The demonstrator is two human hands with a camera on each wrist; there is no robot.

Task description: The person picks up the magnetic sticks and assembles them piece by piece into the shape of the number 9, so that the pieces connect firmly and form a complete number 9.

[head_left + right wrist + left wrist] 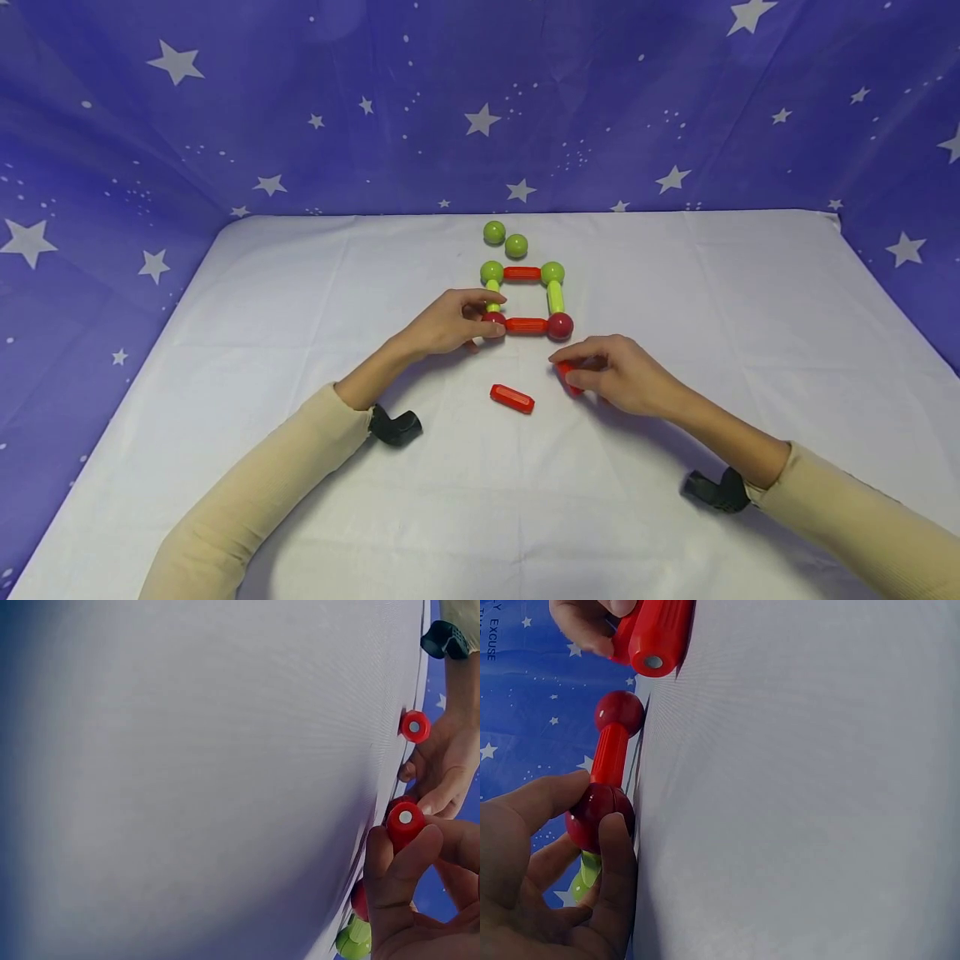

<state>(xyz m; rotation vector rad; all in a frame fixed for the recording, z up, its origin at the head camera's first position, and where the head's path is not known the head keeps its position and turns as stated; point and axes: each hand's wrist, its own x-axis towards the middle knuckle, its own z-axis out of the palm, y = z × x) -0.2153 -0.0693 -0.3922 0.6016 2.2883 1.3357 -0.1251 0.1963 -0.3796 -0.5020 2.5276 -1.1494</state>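
A square of magnetic rods and balls lies on the table. Green balls (552,272) form its far corners and red balls (560,326) its near ones. Red rods (527,326) make the front and back, yellow-green rods (555,297) the sides. At the near left corner my left hand (450,321) holds the red ball (596,817) between thumb and fingers. My right hand (626,375) pinches another red rod (568,379) just in front of the near right corner; the rod's silver end faces the right wrist camera. Between the hands, nearer me, lies a loose red rod (512,398).
Two loose green balls (494,232) sit behind the square. The table wears a white cloth (300,275), and a blue star-printed curtain (420,108) hangs behind and at the sides. Black wrist mounts (396,427) stick out beneath both sleeves.
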